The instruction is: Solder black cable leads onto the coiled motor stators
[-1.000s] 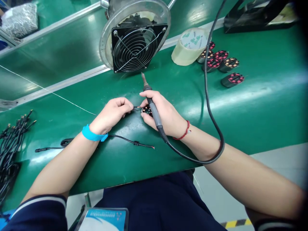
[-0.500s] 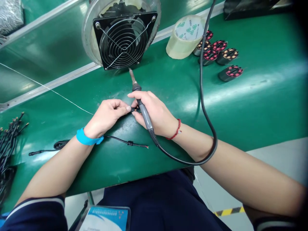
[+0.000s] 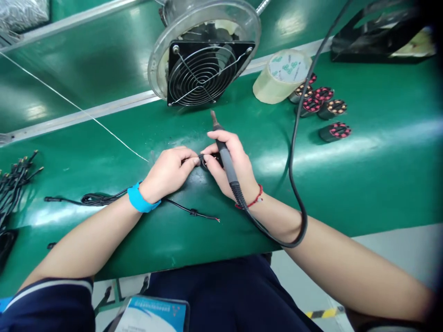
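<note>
My right hand (image 3: 238, 163) is closed round the grey handle of a soldering iron (image 3: 227, 161), whose tip points up and away toward the fan. Its thumb and fingertips also pinch a small dark round part (image 3: 216, 158), mostly hidden behind the fingers and handle. My left hand (image 3: 173, 171) meets it from the left, thumb and forefinger pinched on a thin black piece at that part's edge; its exact kind is covered. A thin silvery wire (image 3: 104, 127) slants down from the upper left to the back of my left hand.
A fan with a wire guard (image 3: 202, 78) stands beyond my hands. Right of it are a tape roll (image 3: 266, 83) and several black wound motor cores (image 3: 335, 132). A black cable (image 3: 180, 205) lies below my left wrist. More cables (image 3: 15, 184) are heaped at the left.
Both hands and the soldering iron appear further right in view, but the whole scene has shifted too. My right fingers have closed further round the small dark part.
</note>
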The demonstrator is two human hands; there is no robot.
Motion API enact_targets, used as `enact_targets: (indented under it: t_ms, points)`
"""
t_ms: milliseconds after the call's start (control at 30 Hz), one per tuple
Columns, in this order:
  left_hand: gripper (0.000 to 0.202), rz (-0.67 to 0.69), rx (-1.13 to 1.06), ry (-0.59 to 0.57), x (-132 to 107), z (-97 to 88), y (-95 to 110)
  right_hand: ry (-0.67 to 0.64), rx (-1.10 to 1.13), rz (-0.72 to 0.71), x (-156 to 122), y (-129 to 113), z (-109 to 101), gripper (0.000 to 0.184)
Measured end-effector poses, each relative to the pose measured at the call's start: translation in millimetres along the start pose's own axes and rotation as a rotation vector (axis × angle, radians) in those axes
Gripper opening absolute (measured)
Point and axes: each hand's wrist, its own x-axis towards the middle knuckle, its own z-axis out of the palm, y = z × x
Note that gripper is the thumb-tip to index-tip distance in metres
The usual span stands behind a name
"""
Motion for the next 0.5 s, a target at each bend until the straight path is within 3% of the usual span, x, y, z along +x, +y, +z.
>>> enact_targets:
  t_ms: [200,367,433,500]
  points:
    - [0.032,-0.069,-0.032,0.342,6,-9.3,-19,0.118,-0.019,-0.054,-2,7,-9,0.041]
    - [0.037,0.005,0.097,0.614,0,-9.7,-21,0.084,-0.073,-0.195,3,3,-13,0.042]
    - [0.034,0.021,0.008,0.61,-5,-7.1,-16,0.052,-0.081,-0.248,4,1,-16,0.043]
    - [0.023,0.001,-0.161,0.447,-10,-2.2,-10,0.046,-0.067,-0.259,4,0,-18,0.043]
